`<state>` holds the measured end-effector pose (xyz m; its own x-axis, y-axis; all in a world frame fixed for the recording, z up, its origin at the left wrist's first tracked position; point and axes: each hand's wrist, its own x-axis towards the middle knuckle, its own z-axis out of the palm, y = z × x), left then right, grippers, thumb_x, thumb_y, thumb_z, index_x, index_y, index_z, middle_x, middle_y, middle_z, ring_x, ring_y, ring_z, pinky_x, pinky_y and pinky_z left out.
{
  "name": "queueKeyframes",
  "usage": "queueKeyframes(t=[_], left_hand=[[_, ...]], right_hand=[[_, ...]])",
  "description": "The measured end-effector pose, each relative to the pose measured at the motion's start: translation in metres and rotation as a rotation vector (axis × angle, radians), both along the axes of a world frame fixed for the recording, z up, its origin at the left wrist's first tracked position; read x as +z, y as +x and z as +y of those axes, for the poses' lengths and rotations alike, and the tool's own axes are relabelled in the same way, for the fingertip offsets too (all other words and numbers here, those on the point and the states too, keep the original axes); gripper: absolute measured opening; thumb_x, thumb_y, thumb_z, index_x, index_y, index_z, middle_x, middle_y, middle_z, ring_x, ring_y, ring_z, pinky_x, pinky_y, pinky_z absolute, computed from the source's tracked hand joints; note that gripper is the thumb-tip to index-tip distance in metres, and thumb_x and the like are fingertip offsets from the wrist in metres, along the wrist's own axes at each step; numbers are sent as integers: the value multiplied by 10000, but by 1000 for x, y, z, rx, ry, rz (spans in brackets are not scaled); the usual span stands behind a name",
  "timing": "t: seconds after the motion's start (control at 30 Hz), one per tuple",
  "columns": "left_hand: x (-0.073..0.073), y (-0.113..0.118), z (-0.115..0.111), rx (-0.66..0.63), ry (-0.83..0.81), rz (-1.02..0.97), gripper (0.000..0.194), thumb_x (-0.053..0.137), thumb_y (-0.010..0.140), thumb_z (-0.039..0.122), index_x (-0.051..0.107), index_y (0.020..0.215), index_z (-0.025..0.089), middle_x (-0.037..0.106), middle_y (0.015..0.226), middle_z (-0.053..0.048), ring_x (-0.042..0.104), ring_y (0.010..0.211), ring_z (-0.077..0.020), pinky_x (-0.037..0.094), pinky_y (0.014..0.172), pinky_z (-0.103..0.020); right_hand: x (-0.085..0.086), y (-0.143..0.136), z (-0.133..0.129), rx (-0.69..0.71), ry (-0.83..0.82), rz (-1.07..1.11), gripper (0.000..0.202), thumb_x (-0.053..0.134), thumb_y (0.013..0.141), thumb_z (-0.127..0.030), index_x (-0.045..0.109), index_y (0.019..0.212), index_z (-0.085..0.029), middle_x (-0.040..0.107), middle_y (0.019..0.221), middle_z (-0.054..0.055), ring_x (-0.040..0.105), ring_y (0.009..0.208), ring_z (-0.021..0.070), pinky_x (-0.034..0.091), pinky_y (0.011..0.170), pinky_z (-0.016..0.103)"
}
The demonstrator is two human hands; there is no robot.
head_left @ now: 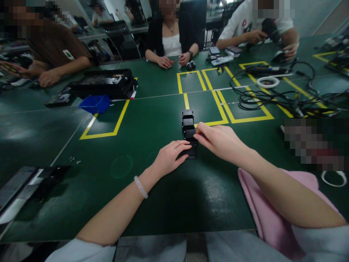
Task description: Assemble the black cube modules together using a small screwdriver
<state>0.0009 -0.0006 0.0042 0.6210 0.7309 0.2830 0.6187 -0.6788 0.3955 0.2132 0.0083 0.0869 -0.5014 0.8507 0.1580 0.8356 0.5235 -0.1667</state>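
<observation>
A short column of black box-shaped parts (188, 123) stands on the green table, running away from me. My left hand (174, 154) is closed around the nearest black part (192, 150), fingers on top and thumb along its near side. At the right edge of the third black part (190, 134), the thumb and fingers of my right hand (215, 138) are pinched together. Whatever lies between those fingertips is hidden. Small pins or screws seem to stick out at the corners of the farther parts.
A black casing (106, 83) and a blue tray (94, 104) lie at the left. Yellow tape (251, 118) marks rectangles. Black cables (253, 98) tangle at the right. A pink cloth (261, 207) lies under my right forearm. Several people sit across the table (152, 203).
</observation>
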Motion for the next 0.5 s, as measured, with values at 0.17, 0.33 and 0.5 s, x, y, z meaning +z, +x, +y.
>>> queueKeyframes(t=[0.17, 0.33, 0.5], left_hand=[[0, 0, 0, 6, 5, 8, 302, 528, 889, 232, 550, 1190, 232, 576, 1269, -35, 559, 1115, -182, 470, 973, -370], [0, 0, 0, 0, 4, 3, 296, 517, 894, 235, 548, 1189, 229, 577, 1266, -40, 558, 1117, -186, 467, 974, -377], [-1, 0, 0, -4, -4, 4, 304, 524, 889, 224, 543, 1193, 230, 570, 1279, -35, 549, 1134, -187, 446, 1000, -382]], right_hand=[[0, 0, 0, 6, -17, 58, 181, 355, 940, -292, 479, 1032, -198, 667, 788, 6, 600, 632, 143, 260, 525, 243], [1, -1, 1, 6, -11, 15, 223, 359, 945, -368, 502, 976, -200, 661, 746, 8, 608, 641, 165, 254, 525, 252], [0, -1, 0, 7, -11, 57, 191, 359, 933, -289, 483, 1040, -192, 664, 776, 8, 596, 625, 144, 265, 526, 245]])
